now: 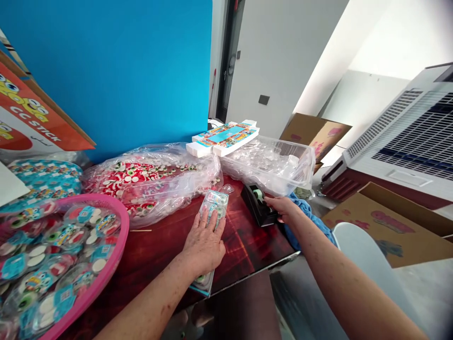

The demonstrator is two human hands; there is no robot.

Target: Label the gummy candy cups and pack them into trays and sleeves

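My left hand [205, 243] lies flat with fingers spread on a long, narrow blue-edged pack [215, 198] on the dark red table. Its clear face shows round candies like eyeballs, and the hand covers its middle. To the right stands a black tape dispenser [255, 208] with a pale green roll of tape [258, 194]. At the dispenser's right side, my right hand [283, 208] has its fingers closed in a pinch at the tape; the strip between them is hidden.
A pink basket [122, 231] of filled clear cups stands at left. Behind are a plastic bag of red and white candies [141, 182], a clear bin [304, 172] and flat printed cartons [226, 137]. A blue cloth [307, 215] and white chair [361, 250] are at right.
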